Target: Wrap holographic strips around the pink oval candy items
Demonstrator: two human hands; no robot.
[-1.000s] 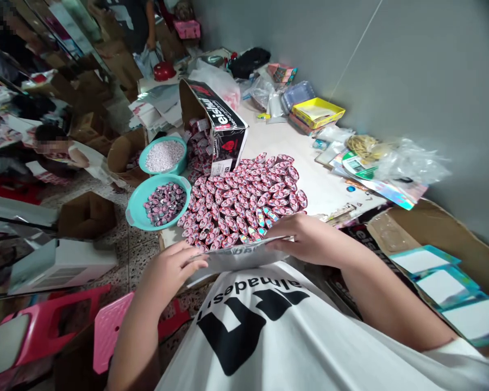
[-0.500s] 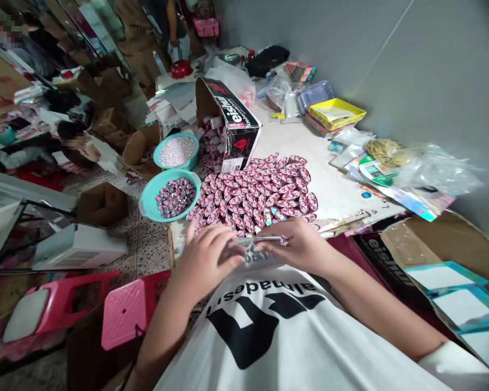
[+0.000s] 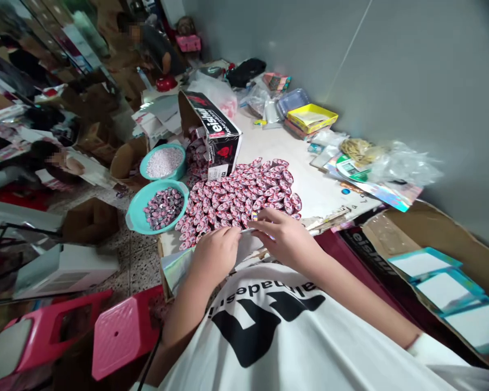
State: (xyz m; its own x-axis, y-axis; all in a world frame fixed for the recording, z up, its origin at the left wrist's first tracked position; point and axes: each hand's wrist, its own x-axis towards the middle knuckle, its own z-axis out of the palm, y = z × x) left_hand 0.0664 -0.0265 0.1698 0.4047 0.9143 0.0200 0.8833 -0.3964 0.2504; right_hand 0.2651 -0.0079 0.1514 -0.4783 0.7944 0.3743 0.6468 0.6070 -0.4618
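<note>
We find the left hand (image 3: 215, 251) and right hand (image 3: 286, 237) closer together than one second ago, fingers narrowed on the pale sheet (image 3: 250, 245) between them; printed pieces (image 3: 228, 198) lie just beyond the fingertips.

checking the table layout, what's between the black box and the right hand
In the head view, a spread of small pink-and-red pieces lies between the black box and the right hand.
</note>
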